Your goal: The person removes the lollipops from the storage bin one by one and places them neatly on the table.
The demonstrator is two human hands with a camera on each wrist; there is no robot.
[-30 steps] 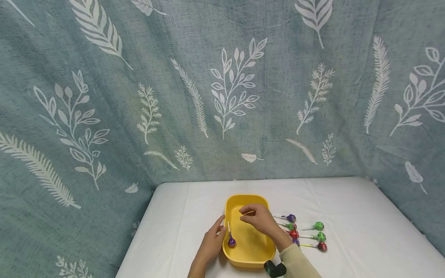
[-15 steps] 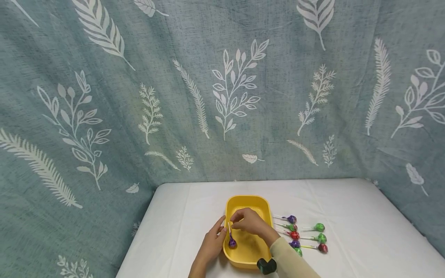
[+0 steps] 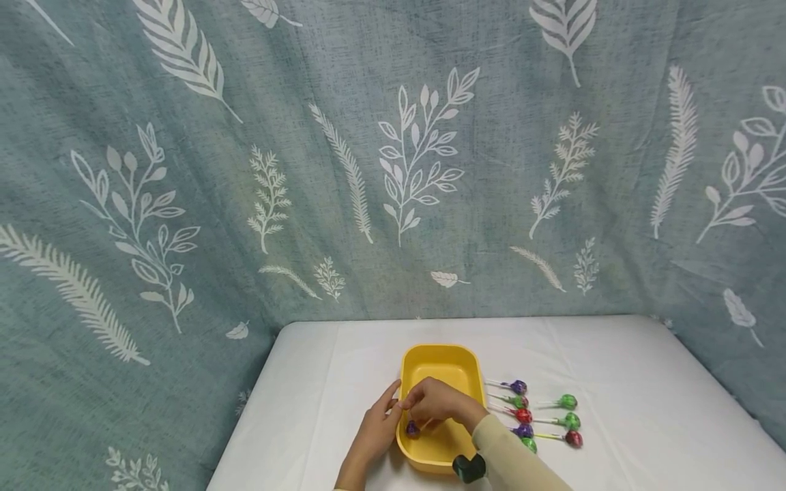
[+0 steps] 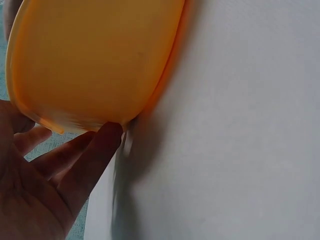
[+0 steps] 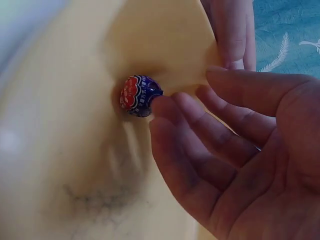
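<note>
A lollipop in a purple wrapper (image 3: pixel 412 428) lies in the yellow plastic tray (image 3: pixel 469 368), near its left wall. In the right wrist view its wrapped head (image 5: pixel 137 96) shows red and blue print, and fingers hide its stick. My right hand (image 3: pixel 437 402) reaches over the tray, thumb and index fingertips together at the stick end, with the other fingers curled close beside the head. On the left side, my left hand (image 3: pixel 379 426) holds the tray's edge, thumb by the rim and fingers against the outer wall (image 4: pixel 92 120).
Right of the tray, several lollipops lie in two columns on the white tablecloth, among them a purple one (image 3: pixel 518 387), a red one (image 3: pixel 522 415) and a green one (image 3: pixel 568 402). A leaf-patterned curtain (image 3: pixel 344 273) hangs behind the table.
My right hand has come left and nearer across the tray to the purple lollipop, now covering its stick. The left hand stays at the tray's edge.
</note>
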